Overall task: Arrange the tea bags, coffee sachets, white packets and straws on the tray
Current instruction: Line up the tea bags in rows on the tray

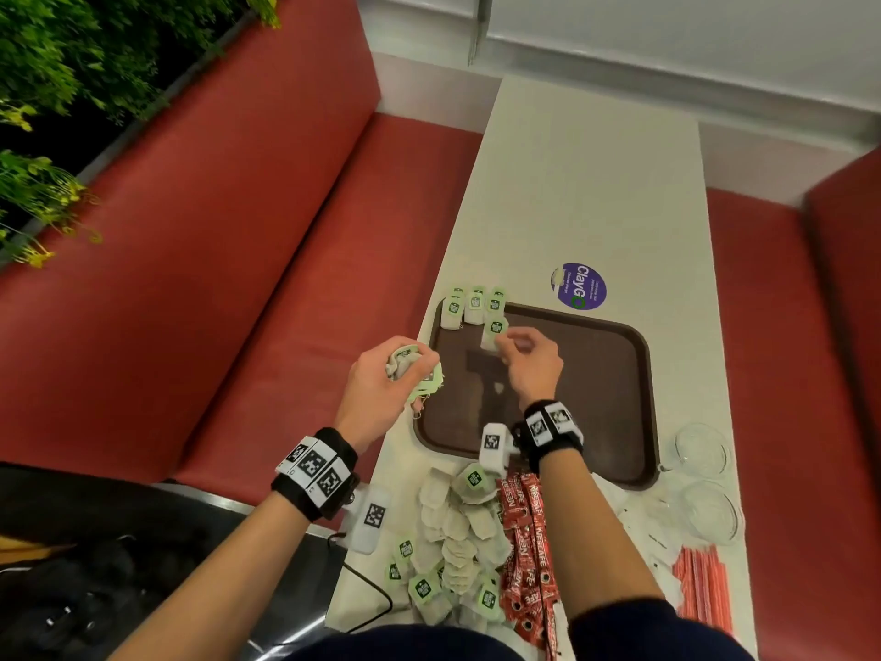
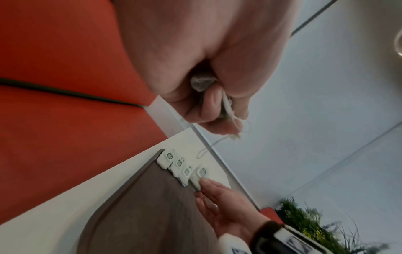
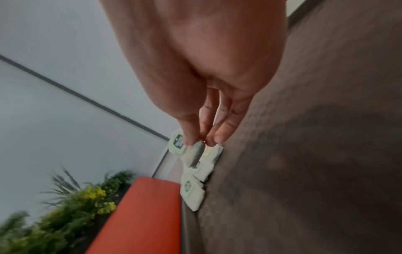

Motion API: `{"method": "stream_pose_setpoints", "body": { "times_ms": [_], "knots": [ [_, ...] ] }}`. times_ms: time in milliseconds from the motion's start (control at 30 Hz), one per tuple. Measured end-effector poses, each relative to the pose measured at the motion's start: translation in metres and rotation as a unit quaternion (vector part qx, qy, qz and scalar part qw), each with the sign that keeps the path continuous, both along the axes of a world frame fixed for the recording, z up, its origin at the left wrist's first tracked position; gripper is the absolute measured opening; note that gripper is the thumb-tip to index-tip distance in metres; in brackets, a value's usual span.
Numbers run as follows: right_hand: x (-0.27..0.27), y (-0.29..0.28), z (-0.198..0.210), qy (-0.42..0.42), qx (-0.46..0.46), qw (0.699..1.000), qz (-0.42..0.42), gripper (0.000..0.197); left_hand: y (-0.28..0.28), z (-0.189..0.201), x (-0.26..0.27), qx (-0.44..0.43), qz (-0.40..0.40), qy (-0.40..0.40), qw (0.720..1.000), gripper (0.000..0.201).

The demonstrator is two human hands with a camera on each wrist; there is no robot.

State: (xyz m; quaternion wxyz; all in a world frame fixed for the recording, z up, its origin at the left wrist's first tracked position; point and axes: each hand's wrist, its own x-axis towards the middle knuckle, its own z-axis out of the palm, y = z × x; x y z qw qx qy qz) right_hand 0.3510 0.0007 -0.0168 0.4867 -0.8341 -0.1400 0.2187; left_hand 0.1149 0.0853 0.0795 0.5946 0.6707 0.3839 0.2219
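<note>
Right hand (image 1: pixel 531 362): thumb and fingertips (image 3: pixel 219 135) pinch one tea bag (image 1: pixel 493 333), held at the far left part of the brown tray (image 1: pixel 615 388), just beside the row already there. In the right wrist view the bag hangs from the pinch, its green tag turned sideways.

Left hand (image 1: pixel 386 384): fingers curled round a bunch of tea bags (image 1: pixel 419 374), green tags and strings trailing out below the fist. Hand sits over the tray's left edge.

Tray contents: three tea bags in a row (image 1: pixel 474 305) along the far left rim, tags overhanging the edge onto the white table (image 1: pixel 586 183). Rest of the tray floor shows bare brown.

Near the tray's front edge, on the table: loose heap of tea bags (image 1: pixel 457 541); to its right red coffee sachets (image 1: pixel 527 551); further right white packets (image 1: pixel 653 531), hard to make out against the table; red-striped straws (image 1: pixel 703 584) at the right edge. Two clear glass bowls (image 1: pixel 705 474) stand by the tray's near right corner. Purple round sticker (image 1: pixel 578 286) just beyond the tray.
</note>
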Motion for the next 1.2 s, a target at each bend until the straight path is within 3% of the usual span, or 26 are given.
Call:
{"method": "stream_pose_setpoints", "body": {
  "times_ms": [267, 533, 733, 967, 1067, 1200],
  "knots": [
    [0.038, 0.067, -0.045, -0.026, -0.093, 0.993, 0.067, 0.005, 0.005, -0.006, -0.013, -0.043, 0.024, 0.005, 0.999, 0.012],
    [0.032, 0.081, -0.047, 0.020, -0.114, 0.993, 0.028, 0.018, 0.011, -0.009, -0.015, -0.070, 0.040, 0.006, 0.997, 0.010],
    [0.022, 0.081, -0.042, 0.002, -0.126, 0.992, 0.019, 0.020, 0.011, -0.007, -0.012, -0.085, 0.028, -0.001, 0.996, 0.016],
    [-0.005, 0.060, 0.013, -0.062, -0.021, 0.998, 0.011, 0.024, 0.006, 0.003, -0.014, -0.098, 0.022, -0.020, 0.995, 0.021],
    [-0.037, 0.035, 0.047, -0.007, 0.059, 0.994, 0.087, 0.026, 0.004, 0.004, -0.016, -0.129, 0.017, -0.030, 0.991, 0.019],
    [-0.082, -0.012, 0.096, 0.101, 0.117, 0.966, 0.209, 0.036, -0.005, 0.009, -0.016, -0.100, -0.006, -0.045, 0.994, 0.017]
  ]
}}
